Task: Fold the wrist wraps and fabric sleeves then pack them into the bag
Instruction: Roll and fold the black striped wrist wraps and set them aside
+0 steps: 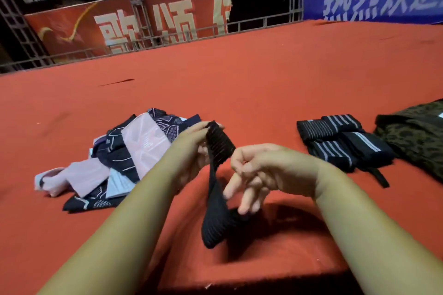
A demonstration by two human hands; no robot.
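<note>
Wrist wrap (219, 148): hanging between your hands, just above the red carpet (263, 84).
Left hand (191, 148): fingers (200, 127) are pinching its top end.
Right hand (261, 170): touching the lower strap; whether it is gripping I cannot tell.
Handling: it is likely behaving light, soft and floppy, so pinching both ends should suit.

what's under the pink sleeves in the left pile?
Beneath the pink sleeves, dark patterned sleeves and a white piece poke out. Anything deeper in the pile is covered.
</note>
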